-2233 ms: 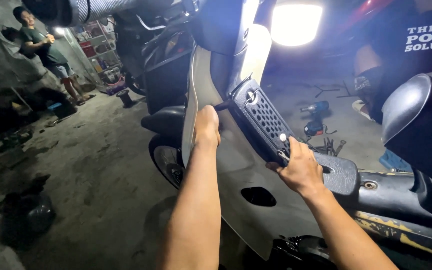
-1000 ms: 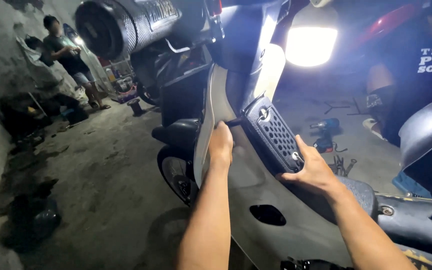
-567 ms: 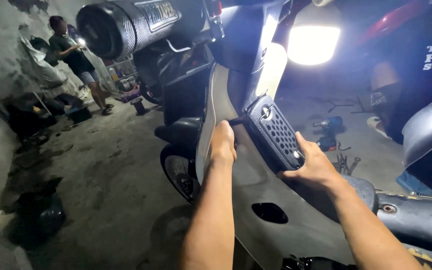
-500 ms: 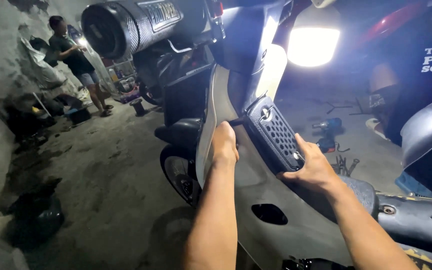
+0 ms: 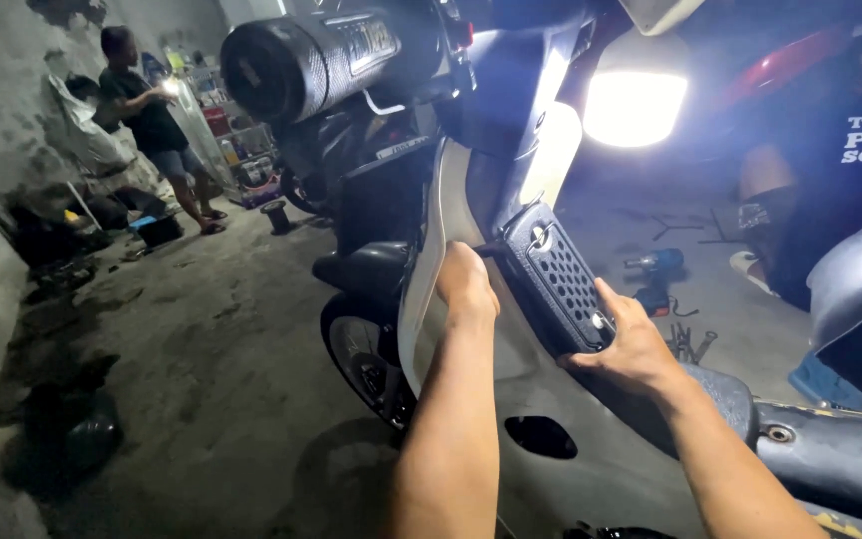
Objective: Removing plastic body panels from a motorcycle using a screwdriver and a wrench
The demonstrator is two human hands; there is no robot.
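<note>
A scooter stands in front of me with its grey leg-shield panel (image 5: pixel 471 399) facing me. My left hand (image 5: pixel 465 283) grips the left edge of that panel, fingers curled around to its far side. A black perforated cover (image 5: pixel 559 281) with two screw points sits on the panel's centre. My right hand (image 5: pixel 631 344) holds this cover at its lower right corner, thumb pressed on its edge. The black front wheel (image 5: pixel 359 354) shows to the left, below the panel.
A bright work lamp (image 5: pixel 637 105) glares at the top right. A black exhaust pipe (image 5: pixel 321 62) juts out above the scooter. One person (image 5: pixel 147 120) stands at the back left by shelves; another in a dark shirt (image 5: pixel 850 170) sits on the right. Tools (image 5: pixel 655 269) lie on the concrete floor.
The view has tilted down and left a little, so the exhaust pipe came into sight. Both hands stay on the panel and the cover.
</note>
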